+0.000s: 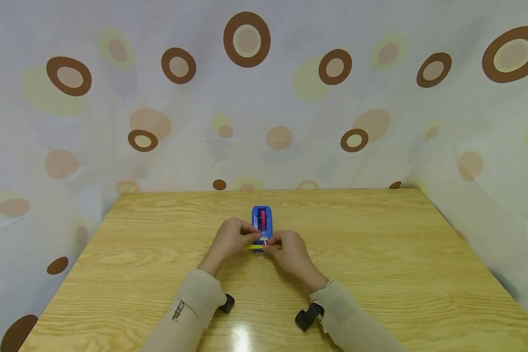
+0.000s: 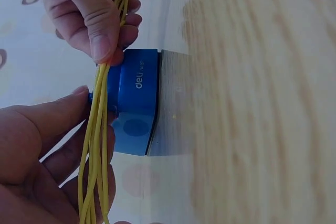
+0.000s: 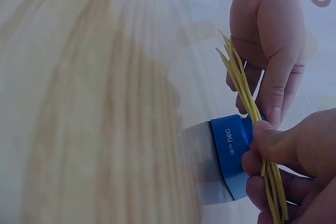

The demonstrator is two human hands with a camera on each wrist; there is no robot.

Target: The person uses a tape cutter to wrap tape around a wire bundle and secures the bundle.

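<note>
A bundle of thin yellow strands [image 2: 97, 129] stretches between the two hands, right at the near end of a small blue tape dispenser [image 1: 261, 222] that stands on the wooden table [image 1: 378, 254]. In the head view the strands show only as a short yellow line low between the knuckles.

The left wrist view shows the strands running past the dispenser's blue end, close against it. Whether they touch it cannot be told. The dispenser bears white lettering on its side, and a pink part shows in its top opening from the head view.

The left hand [image 1: 231, 239] has its thumb and curled fingers closed on one end of the bundle, with the strands passing between thumb and fingers. The right hand [image 1: 290, 252] pinches the other end the same way, thumb pressed onto the strands against the bent fingers. In the right wrist view the loose tips of the strands fan out slightly beyond the left hand's grip.

Both hands sit just beside the dispenser, near the middle of the table. Beige sleeves [image 1: 198, 298] cover the forearms, and a black strap [image 1: 309, 317] sits at each wrist. A curtain [image 1: 246, 98] with brown and tan rings hangs around the table.
</note>
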